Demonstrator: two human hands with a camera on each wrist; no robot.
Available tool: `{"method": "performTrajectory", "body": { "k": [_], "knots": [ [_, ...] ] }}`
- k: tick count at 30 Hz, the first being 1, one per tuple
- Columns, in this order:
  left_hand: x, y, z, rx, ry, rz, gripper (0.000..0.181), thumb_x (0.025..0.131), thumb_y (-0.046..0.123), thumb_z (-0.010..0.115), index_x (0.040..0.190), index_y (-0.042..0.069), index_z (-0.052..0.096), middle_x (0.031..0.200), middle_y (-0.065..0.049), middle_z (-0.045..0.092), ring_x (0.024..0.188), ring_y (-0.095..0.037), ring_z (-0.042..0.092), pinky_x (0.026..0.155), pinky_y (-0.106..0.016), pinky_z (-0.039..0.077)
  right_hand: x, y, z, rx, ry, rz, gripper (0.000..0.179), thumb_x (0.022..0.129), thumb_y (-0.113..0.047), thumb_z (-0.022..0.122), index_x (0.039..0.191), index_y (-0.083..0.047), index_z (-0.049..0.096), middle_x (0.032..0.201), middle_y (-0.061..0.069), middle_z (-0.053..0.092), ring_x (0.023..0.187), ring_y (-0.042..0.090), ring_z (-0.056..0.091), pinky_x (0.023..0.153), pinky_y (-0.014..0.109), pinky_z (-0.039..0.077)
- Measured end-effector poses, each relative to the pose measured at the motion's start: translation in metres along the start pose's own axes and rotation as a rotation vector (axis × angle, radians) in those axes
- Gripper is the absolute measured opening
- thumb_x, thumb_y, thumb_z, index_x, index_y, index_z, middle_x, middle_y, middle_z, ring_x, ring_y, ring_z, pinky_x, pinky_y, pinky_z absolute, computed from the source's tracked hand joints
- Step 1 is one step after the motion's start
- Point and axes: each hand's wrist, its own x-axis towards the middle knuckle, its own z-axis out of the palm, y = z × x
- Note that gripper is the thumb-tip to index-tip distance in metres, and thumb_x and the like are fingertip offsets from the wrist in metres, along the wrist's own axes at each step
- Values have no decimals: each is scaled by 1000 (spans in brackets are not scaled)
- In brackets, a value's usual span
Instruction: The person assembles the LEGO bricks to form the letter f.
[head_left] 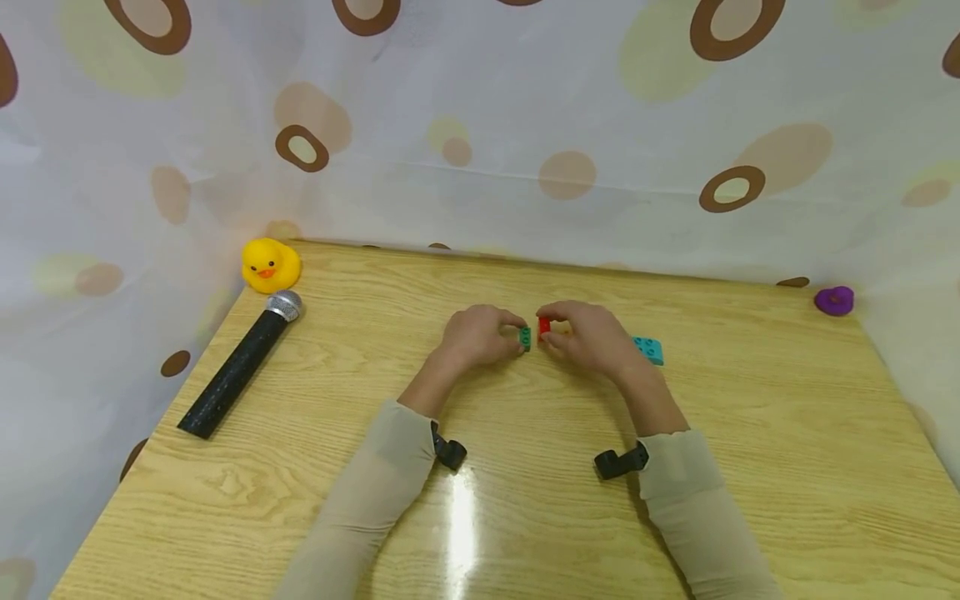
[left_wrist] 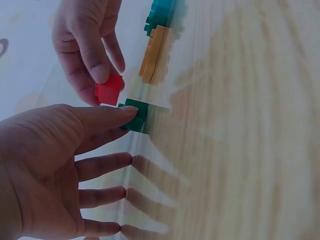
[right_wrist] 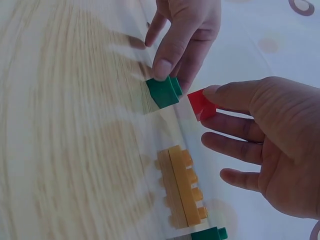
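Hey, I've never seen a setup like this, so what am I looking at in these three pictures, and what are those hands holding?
There's no robot here, just a person working bare-handed at a table. The wide picture comes from a camera worn on the head, looking forward and down. The two closer ones come from the left wrist camera and right wrist camera, each watching its own hand.

The left hand pinches a green block. The right hand pinches a red block. Those two blocks are apart.

An orange block and a teal block lie near the right hand. Farther off are a yellow duck and a microphone at the left, and a purple duck at the right.
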Motion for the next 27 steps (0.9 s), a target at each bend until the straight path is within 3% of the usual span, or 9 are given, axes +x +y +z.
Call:
{"method": "performTrajectory", "body": {
  "k": [8,15,27],
  "knots": [
    [-2,1,1,-3,-5,21,40,95,39,70,133,29,69,151,-4,56,142,-36,46,115,-56,36,1,-5,2,62,-1,1,39,100,-27,66,135,-11,65,135,11,66,123,35,62,100,56,51],
    [0,2,2,-5,-25,-3,45,93,40,72,136,29,67,155,-4,51,148,-38,37,119,-57,31,1,-8,6,72,-4,-15,30,99,-28,68,127,-16,69,130,6,70,122,32,63,101,55,50],
    [-2,2,1,-24,-21,-4,47,92,39,74,136,26,67,155,-4,51,148,-38,37,119,-58,30,4,-11,10,51,-16,-1,33,99,-30,67,130,-16,68,130,7,70,121,32,64,99,54,52]
  ]
}}
